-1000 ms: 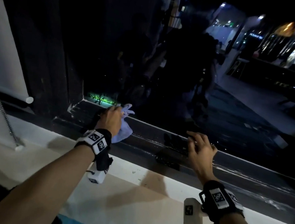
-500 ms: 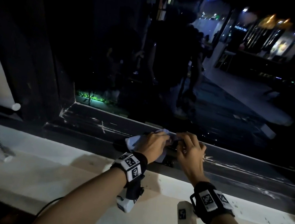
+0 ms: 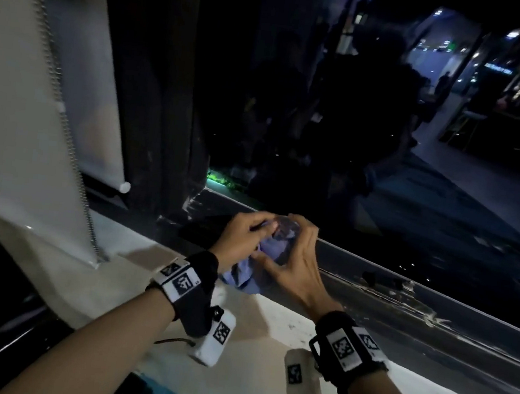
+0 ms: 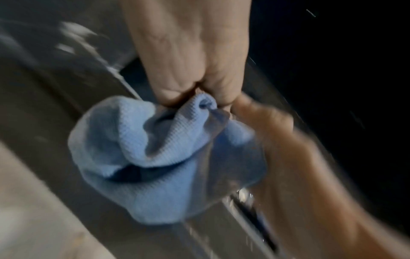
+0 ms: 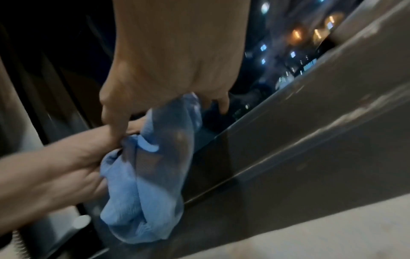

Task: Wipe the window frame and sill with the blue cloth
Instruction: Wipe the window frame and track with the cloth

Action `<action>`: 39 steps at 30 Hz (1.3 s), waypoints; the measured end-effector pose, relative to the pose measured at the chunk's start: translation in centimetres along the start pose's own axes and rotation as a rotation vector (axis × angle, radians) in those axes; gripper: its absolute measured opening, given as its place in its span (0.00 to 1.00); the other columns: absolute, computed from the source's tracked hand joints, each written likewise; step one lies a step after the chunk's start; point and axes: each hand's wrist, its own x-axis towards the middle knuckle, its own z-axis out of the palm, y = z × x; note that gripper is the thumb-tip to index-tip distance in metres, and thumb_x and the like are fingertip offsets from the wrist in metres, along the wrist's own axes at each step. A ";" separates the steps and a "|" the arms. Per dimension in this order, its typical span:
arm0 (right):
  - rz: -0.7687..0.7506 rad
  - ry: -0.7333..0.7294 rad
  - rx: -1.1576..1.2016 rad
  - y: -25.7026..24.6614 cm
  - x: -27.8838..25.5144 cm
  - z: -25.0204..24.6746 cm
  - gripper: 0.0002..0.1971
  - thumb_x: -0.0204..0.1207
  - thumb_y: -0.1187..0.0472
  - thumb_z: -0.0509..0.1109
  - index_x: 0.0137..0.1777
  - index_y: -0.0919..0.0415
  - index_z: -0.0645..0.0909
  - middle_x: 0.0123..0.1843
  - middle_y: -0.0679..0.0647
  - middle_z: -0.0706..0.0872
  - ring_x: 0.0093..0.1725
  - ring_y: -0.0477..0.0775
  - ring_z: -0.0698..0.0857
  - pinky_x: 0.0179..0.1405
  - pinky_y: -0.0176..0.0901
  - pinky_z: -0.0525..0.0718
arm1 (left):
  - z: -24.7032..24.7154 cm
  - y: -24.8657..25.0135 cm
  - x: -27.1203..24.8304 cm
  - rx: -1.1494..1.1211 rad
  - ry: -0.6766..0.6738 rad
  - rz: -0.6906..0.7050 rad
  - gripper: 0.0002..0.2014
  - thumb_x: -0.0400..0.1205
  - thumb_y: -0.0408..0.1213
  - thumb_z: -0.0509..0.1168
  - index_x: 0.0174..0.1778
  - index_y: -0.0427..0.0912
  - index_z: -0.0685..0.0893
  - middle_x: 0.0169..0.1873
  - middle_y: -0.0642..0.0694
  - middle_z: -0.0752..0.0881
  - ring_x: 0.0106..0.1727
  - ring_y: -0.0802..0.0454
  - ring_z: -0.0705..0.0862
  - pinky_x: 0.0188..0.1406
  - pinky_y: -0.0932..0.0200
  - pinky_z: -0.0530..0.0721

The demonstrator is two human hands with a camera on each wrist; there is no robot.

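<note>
- Head view is filled mostly by the dark window pane [image 3: 357, 127], with reflections and lit buildings showing at its upper right.
- Below the glass the dark window frame [image 3: 401, 313] runs from centre left down to the right edge, its rails scuffed with pale scratches; the right wrist view shows the same grey rails [image 5: 310, 140] slanting across the picture.
- A pale sill [image 3: 269, 327] lies in front of the frame, nearer the person.
- At left hangs a white roller blind [image 3: 19, 104] with a beaded chain [image 3: 65, 129] running down its edge.
- Both forearms reach over the sill, each wearing a black wrist strap [image 3: 193, 286] with printed markers and a small white camera block beneath.
- Left hand [image 3: 240, 240] is above the frame's lower rail, fingers curled, pinching a gathered fold of the blue cloth [image 3: 264, 262]; the left wrist view shows the fold caught between its fingertips [image 4: 168, 94].
- Right hand [image 3: 293, 259] sits just beside the left, touching it, its fingers and thumb curled round the same cloth.
- The blue cloth is bunched between the two hands and hangs down from them over the frame, its lower end near the sill's edge; whether it touches the rail I cannot tell.
</note>
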 end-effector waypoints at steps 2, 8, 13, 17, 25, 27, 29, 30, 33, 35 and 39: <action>-0.018 -0.067 0.058 -1.3 0.9 2.3 0.38 0.63 0.51 0.80 0.67 0.58 0.62 0.58 0.49 0.64 0.61 0.37 0.70 0.62 0.27 0.72 | -2.3 0.3 -0.6 -0.042 0.035 -0.007 0.10 0.84 0.32 0.63 0.59 0.39 0.84 0.54 0.45 0.88 0.57 0.55 0.86 0.59 0.61 0.83; -0.079 -0.004 0.051 -3.6 3.2 7.0 0.20 0.62 0.73 0.72 0.54 0.61 0.75 0.50 0.56 0.79 0.46 0.47 0.77 0.46 0.23 0.73 | -8.1 -0.2 -2.9 0.021 0.191 -0.007 0.10 0.82 0.41 0.65 0.58 0.46 0.82 0.58 0.54 0.84 0.58 0.68 0.81 0.52 0.75 0.77; -0.343 -0.081 -0.176 -4.3 5.3 10.9 0.19 0.67 0.72 0.71 0.57 0.58 0.79 0.53 0.58 0.81 0.51 0.59 0.79 0.53 0.42 0.76 | -14.4 -3.8 -4.6 0.223 0.473 -0.208 0.07 0.83 0.35 0.64 0.52 0.37 0.85 0.49 0.43 0.87 0.49 0.53 0.83 0.48 0.65 0.76; -0.447 -0.417 -0.514 -2.8 5.5 16.7 0.22 0.73 0.64 0.56 0.67 0.62 0.77 0.63 0.61 0.81 0.58 0.62 0.78 0.60 0.48 0.75 | -16.9 -7.2 -6.3 0.512 0.404 -0.369 0.07 0.82 0.31 0.64 0.50 0.36 0.87 0.48 0.43 0.88 0.51 0.47 0.84 0.46 0.65 0.73; -0.363 -0.609 -0.762 -1.6 5.7 20.0 0.25 0.79 0.59 0.48 0.76 0.60 0.67 0.69 0.58 0.78 0.64 0.62 0.78 0.62 0.53 0.79 | -15.8 -8.8 -6.1 0.657 0.293 -0.298 0.20 0.79 0.31 0.65 0.67 0.40 0.76 0.61 0.36 0.83 0.62 0.37 0.81 0.56 0.54 0.75; -0.416 -0.612 -0.835 0.0 5.4 18.8 0.26 0.78 0.59 0.53 0.78 0.58 0.64 0.73 0.58 0.74 0.67 0.62 0.75 0.66 0.52 0.73 | -15.1 -8.9 -5.8 0.692 0.289 -0.317 0.24 0.78 0.30 0.65 0.71 0.38 0.70 0.60 0.34 0.82 0.62 0.35 0.80 0.59 0.50 0.76; -0.390 -0.583 -0.842 0.9 4.3 16.3 0.29 0.68 0.60 0.60 0.72 0.61 0.70 0.67 0.57 0.80 0.61 0.61 0.80 0.63 0.50 0.73 | -14.8 -9.5 -5.8 0.790 0.276 -0.332 0.26 0.78 0.30 0.66 0.72 0.37 0.67 0.54 0.32 0.85 0.59 0.35 0.82 0.59 0.46 0.77; -0.375 -0.555 -0.833 1.2 3.7 15.1 0.28 0.66 0.59 0.57 0.69 0.61 0.72 0.64 0.57 0.81 0.59 0.61 0.81 0.62 0.50 0.74 | -14.8 -9.8 -5.9 0.846 0.266 -0.330 0.26 0.79 0.31 0.66 0.72 0.36 0.66 0.52 0.33 0.86 0.59 0.37 0.83 0.59 0.46 0.78; -0.366 -0.539 -0.816 1.1 2.7 13.5 0.29 0.65 0.59 0.46 0.67 0.62 0.72 0.61 0.58 0.81 0.56 0.62 0.80 0.59 0.51 0.77 | -14.9 -10.7 -6.5 0.961 0.242 -0.366 0.24 0.80 0.34 0.65 0.70 0.35 0.67 0.56 0.34 0.84 0.62 0.39 0.81 0.63 0.48 0.75; -0.363 -0.518 -0.803 0.6 3.3 14.4 0.27 0.66 0.60 0.54 0.66 0.65 0.75 0.58 0.59 0.83 0.53 0.59 0.83 0.57 0.49 0.81 | -15.0 -11.4 -6.9 0.984 0.215 -0.391 0.24 0.80 0.35 0.64 0.71 0.34 0.68 0.63 0.34 0.79 0.66 0.39 0.77 0.65 0.49 0.72; -0.400 -0.478 -0.670 -2.1 4.8 17.6 0.27 0.66 0.56 0.66 0.65 0.67 0.75 0.56 0.59 0.86 0.52 0.59 0.86 0.56 0.46 0.84 | -15.3 -13.1 -7.9 0.999 0.109 -0.378 0.27 0.79 0.38 0.64 0.74 0.39 0.67 0.73 0.40 0.70 0.75 0.43 0.67 0.72 0.46 0.66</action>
